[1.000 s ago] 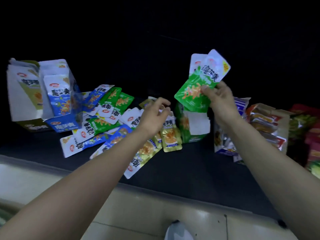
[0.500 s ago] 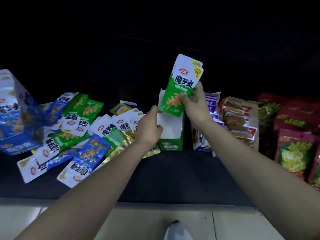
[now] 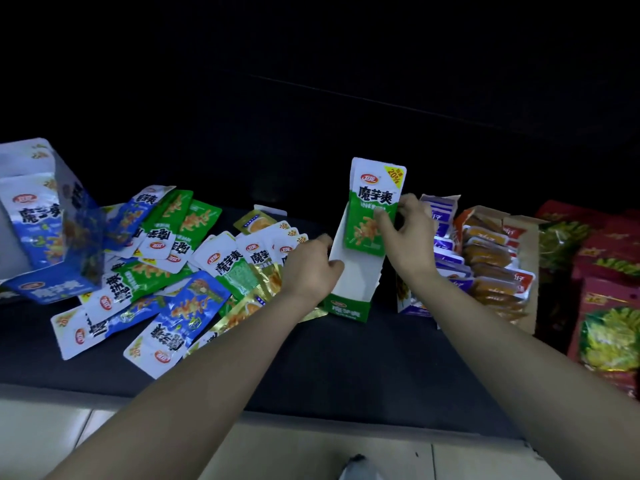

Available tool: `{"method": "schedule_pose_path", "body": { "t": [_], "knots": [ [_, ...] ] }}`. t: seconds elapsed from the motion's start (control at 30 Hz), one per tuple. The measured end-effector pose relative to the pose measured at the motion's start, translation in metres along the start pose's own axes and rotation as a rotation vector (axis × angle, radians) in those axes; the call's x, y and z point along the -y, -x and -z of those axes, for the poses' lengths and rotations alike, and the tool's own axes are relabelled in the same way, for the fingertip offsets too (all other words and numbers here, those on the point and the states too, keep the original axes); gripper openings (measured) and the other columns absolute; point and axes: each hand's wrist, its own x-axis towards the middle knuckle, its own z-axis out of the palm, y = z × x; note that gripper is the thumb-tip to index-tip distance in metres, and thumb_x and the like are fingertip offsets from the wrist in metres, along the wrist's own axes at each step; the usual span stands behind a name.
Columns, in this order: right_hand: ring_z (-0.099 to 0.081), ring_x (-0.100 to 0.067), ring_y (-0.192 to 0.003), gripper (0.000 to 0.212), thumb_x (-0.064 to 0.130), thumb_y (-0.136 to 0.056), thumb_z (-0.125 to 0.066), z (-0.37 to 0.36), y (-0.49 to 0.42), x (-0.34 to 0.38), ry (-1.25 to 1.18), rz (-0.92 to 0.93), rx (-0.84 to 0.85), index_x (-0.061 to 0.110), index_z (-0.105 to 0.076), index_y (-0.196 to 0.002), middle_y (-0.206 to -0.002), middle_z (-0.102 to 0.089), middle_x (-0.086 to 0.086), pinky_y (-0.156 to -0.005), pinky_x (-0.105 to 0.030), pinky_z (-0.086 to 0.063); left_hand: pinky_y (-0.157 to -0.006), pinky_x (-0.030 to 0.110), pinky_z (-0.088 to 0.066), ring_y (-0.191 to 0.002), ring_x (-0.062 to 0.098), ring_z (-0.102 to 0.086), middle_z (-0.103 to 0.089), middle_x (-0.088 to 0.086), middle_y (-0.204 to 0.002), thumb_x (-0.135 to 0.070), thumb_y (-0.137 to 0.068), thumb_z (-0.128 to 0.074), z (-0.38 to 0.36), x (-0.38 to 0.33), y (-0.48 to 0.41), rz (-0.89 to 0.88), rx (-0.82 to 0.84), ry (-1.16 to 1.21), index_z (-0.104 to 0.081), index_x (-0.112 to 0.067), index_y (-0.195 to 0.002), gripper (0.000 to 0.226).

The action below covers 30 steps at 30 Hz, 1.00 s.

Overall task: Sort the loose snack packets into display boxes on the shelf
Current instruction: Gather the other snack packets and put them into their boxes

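A green and white display box [image 3: 349, 299] stands on the dark shelf [image 3: 346, 358] at centre. My left hand [image 3: 310, 268] grips its left wall. My right hand [image 3: 403, 233] holds a stack of green and white snack packets [image 3: 372, 209] upright, their lower ends inside the back of the box. Several loose blue, green and gold packets [image 3: 166, 278] lie spread over the shelf left of the box.
A blue display box [image 3: 45, 230] holding blue packets stands at far left. To the right sit a purple packet box [image 3: 440, 237], a brown box of orange packets [image 3: 498, 268] and red bags [image 3: 609, 306]. The shelf's front edge runs above a pale floor.
My right hand has lowered the green packets from above into the green box. My left hand moved from the loose pile to the box's left wall. The view shifted right.
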Motion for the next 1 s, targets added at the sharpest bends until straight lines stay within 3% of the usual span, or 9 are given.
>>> {"method": "schedule_pose_path", "body": {
  "t": [0.07,0.13,0.27,0.43,0.6,0.7,0.8,0.93,1.0],
  "knots": [
    [-0.037,-0.025,-0.118,0.023,0.029,-0.092,-0.064,-0.001,-0.002,-0.005,0.097,0.038,0.003,0.007,-0.065,-0.099,-0.119,-0.052,-0.01,-0.101,-0.038,-0.032,-0.056,0.033,-0.036,-0.069,0.025,-0.053,-0.054,0.002,-0.074,-0.013,-0.088,-0.058,-0.001,0.002,-0.001,-0.001,-0.008,0.01,-0.055,-0.006,-0.093,0.009],
    [-0.038,-0.025,-0.126,0.021,0.02,-0.093,-0.064,0.0,-0.005,-0.006,0.062,0.013,0.047,0.006,-0.064,-0.109,-0.136,-0.043,-0.013,-0.102,-0.025,-0.031,-0.055,0.032,-0.03,-0.066,0.022,-0.047,-0.048,0.0,-0.07,-0.011,-0.087,-0.058,-0.002,0.003,0.0,0.002,-0.032,0.001,-0.049,-0.009,-0.086,0.009],
    [-0.057,-0.017,-0.103,0.034,0.012,-0.093,-0.063,-0.002,-0.016,-0.005,-0.068,-0.008,0.076,0.008,-0.052,-0.124,-0.125,-0.053,-0.012,-0.086,-0.033,-0.051,-0.056,0.033,-0.03,-0.067,0.025,-0.047,-0.052,0.008,-0.076,-0.008,-0.084,-0.056,-0.006,0.002,0.001,-0.029,-0.071,-0.036,-0.046,-0.01,-0.084,0.01],
    [-0.057,-0.012,-0.103,0.026,0.008,-0.093,-0.062,0.001,-0.024,-0.01,-0.127,0.0,0.066,0.007,-0.054,-0.119,-0.117,-0.061,-0.01,-0.086,-0.03,-0.053,-0.057,0.029,-0.02,-0.07,0.021,-0.045,-0.048,0.006,-0.084,0.0,-0.085,-0.051,-0.01,-0.006,-0.001,-0.058,-0.135,0.013,-0.054,-0.004,-0.095,0.01],
    [-0.047,-0.026,-0.128,0.047,0.01,-0.098,-0.055,0.001,-0.028,-0.016,0.021,0.027,0.141,0.011,-0.042,-0.144,-0.145,-0.044,-0.012,-0.104,-0.039,-0.044,-0.071,0.027,-0.037,-0.095,0.028,-0.059,-0.06,0.011,-0.108,-0.015,-0.093,-0.059,-0.019,-0.013,-0.009,-0.071,-0.011,0.099,-0.056,-0.009,-0.122,0.03],
    [-0.027,-0.026,-0.143,0.058,0.012,-0.1,-0.052,0.003,-0.03,-0.013,0.09,0.019,0.201,0.011,-0.027,-0.152,-0.157,-0.024,-0.01,-0.11,-0.028,-0.028,-0.08,0.03,-0.045,-0.101,0.028,-0.06,-0.061,0.01,-0.118,-0.022,-0.095,-0.06,-0.02,-0.009,-0.01,-0.049,0.04,0.137,-0.05,-0.013,-0.133,0.041],
    [-0.032,-0.028,-0.139,0.056,0.012,-0.097,-0.059,0.002,-0.034,-0.008,0.139,0.051,0.172,0.011,-0.036,-0.148,-0.151,-0.031,-0.013,-0.106,-0.028,-0.031,-0.085,0.039,-0.051,-0.102,0.027,-0.062,-0.064,0.008,-0.119,-0.021,-0.095,-0.059,-0.017,-0.004,-0.008,-0.036,0.076,0.166,-0.048,-0.015,-0.135,0.043],
    [-0.042,-0.033,-0.124,0.037,0.013,-0.093,-0.064,0.0,-0.043,-0.008,0.271,0.088,0.111,0.006,-0.057,-0.129,-0.13,-0.051,-0.017,-0.1,-0.04,-0.039,-0.079,0.041,-0.052,-0.091,0.025,-0.063,-0.067,0.008,-0.11,-0.011,-0.092,-0.056,-0.011,-0.002,-0.004,-0.071,0.044,0.148,-0.053,-0.014,-0.129,0.037],
    [-0.047,-0.035,-0.117,0.03,0.012,-0.095,-0.061,0.001,-0.048,-0.013,0.256,0.112,0.155,0.007,-0.06,-0.124,-0.126,-0.055,-0.019,-0.093,-0.037,-0.04,-0.075,0.04,-0.052,-0.086,0.025,-0.062,-0.067,0.008,-0.105,-0.007,-0.09,-0.055,-0.009,-0.001,-0.004,-0.085,0.017,0.136,-0.054,-0.014,-0.126,0.036]
  ]
}}
